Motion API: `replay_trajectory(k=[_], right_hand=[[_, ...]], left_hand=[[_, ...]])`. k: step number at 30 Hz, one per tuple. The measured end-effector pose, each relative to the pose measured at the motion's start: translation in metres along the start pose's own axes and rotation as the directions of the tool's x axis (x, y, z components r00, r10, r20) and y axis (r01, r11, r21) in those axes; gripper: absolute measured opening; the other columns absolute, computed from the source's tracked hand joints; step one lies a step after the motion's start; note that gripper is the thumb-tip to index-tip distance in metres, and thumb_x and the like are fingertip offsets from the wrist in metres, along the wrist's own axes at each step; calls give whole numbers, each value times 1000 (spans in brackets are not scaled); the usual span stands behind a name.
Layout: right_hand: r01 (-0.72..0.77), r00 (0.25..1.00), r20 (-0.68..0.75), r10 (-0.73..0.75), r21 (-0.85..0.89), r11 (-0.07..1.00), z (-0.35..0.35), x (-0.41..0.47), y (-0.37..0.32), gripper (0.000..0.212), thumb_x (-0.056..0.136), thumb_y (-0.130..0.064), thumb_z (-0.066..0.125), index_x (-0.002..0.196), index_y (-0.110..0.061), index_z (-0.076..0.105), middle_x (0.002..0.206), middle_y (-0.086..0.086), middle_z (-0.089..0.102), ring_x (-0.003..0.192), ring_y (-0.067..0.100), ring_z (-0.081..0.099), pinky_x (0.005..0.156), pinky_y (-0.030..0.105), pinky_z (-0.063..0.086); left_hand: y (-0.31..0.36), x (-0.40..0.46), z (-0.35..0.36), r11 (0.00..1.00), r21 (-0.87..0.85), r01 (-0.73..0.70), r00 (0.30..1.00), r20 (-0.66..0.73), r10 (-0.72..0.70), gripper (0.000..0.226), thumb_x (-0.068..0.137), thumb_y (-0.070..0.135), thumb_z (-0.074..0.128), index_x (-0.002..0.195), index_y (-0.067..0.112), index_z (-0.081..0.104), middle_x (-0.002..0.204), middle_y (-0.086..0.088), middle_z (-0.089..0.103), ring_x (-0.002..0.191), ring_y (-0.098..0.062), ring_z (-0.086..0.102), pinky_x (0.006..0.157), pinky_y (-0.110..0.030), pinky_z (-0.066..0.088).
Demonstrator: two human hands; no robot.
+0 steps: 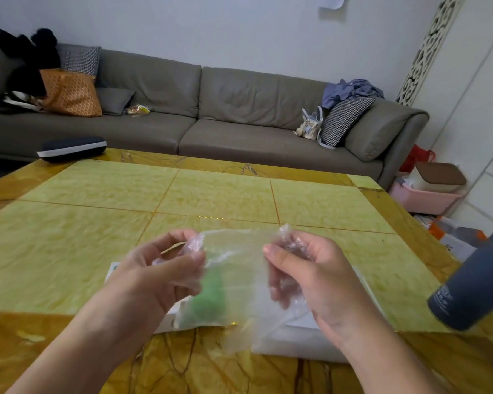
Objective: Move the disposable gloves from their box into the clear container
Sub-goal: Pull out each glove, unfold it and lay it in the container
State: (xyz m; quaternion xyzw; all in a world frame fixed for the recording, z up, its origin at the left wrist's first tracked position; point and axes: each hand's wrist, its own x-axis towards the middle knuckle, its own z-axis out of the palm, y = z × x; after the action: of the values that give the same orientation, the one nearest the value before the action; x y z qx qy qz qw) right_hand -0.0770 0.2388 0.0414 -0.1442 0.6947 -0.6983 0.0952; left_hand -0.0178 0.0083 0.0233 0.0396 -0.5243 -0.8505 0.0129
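A thin clear disposable glove is stretched between both hands above the near part of the table. My left hand pinches its left edge and my right hand pinches its bunched right edge. Below them lies a white box with a green mark showing through the plastic; most of the box is hidden by my hands and the glove. I cannot pick out a clear container.
The yellow marble-patterned table stretches ahead. A dark grey cylindrical bottle stands at the right edge. A dark case lies at the far left corner. Behind the table is a grey sofa; a pink bin sits at the right.
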Motion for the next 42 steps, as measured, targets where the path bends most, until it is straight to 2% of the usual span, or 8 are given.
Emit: replay_trajectory(k=[8, 15, 23, 26, 29, 32, 36, 42], right_hand=[[-11, 985, -172, 30, 109, 994, -14, -3, -4, 12, 101, -10, 66, 92, -7, 73, 67, 10, 61, 49, 24, 43, 39, 29, 34], [-10, 952, -305, 26, 55, 998, -44, -5, -13, 25, 100, -23, 70, 89, 0, 71, 66, 10, 62, 54, 25, 48, 39, 22, 30], [-82, 870, -492, 26, -92, 992, -97, -7, -19, 25, 100, -24, 70, 90, -1, 70, 61, 4, 63, 58, 24, 51, 36, 21, 30], [-210, 862, -502, 73, -223, 952, -104, -5, -10, 33, 102, -21, 63, 74, -4, 65, 55, 8, 61, 43, 18, 50, 37, 20, 34], [-276, 898, -430, 97, -377, 884, -99, -5, -1, 38, 96, -14, 54, 60, -2, 58, 50, 18, 62, 37, 22, 53, 40, 24, 41], [-316, 915, -386, 119, -501, 806, -96, -3, 7, 28, 94, -14, 56, 70, 1, 58, 49, 16, 64, 35, 20, 56, 40, 24, 46], [-346, 916, -381, 127, -589, 730, -97, -3, 12, 20, 102, -23, 57, 95, -4, 57, 53, 12, 68, 37, 18, 63, 38, 21, 42], [-359, 914, -405, 35, -764, 535, -109, -5, 23, 33, 101, -29, 62, 75, -17, 47, 72, 6, 64, 53, 25, 69, 55, 37, 60]], left_hand=[[-5, 6, 7, 996, -85, 37, 998, -50, -42, 60, 76, 27, 86, 129, 5, 68, 128, -12, 71, 112, -31, 72, 96, -41, 54], [-12, 6, 32, 991, 121, -50, 988, -142, 67, 65, 41, 38, 103, 94, 7, 82, 90, -13, 75, 79, -18, 70, 76, -32, 61], [2, 11, 99, 964, 179, -196, 960, -164, 225, 23, 77, 21, 77, 97, 9, 76, 81, -7, 72, 76, -17, 67, 73, -25, 60], [-5, 6, 117, 775, 573, -266, 849, -242, 470, 29, 89, 22, 78, 114, 24, 63, 98, 3, 72, 92, -16, 69, 86, -36, 56], [-8, -11, 142, 244, 799, -550, 566, 142, 812, 25, 94, 16, 69, 113, 25, 57, 109, 5, 57, 102, -17, 58, 88, -30, 48], [-25, -5, 161, -35, 802, -596, 657, 512, 553, 23, 94, 18, 63, 114, 28, 63, 113, 16, 52, 101, -5, 57, 84, -20, 48], [-65, 24, 152, -104, 932, -348, 931, 356, 78, 36, 103, 38, 50, 138, 39, 48, 121, 21, 49, 110, -5, 57, 90, -32, 54], [-79, 40, 135, -107, 953, -283, 953, 267, -144, 46, 102, 54, 49, 146, 42, 45, 118, 22, 53, 104, -2, 55, 96, -25, 50]])
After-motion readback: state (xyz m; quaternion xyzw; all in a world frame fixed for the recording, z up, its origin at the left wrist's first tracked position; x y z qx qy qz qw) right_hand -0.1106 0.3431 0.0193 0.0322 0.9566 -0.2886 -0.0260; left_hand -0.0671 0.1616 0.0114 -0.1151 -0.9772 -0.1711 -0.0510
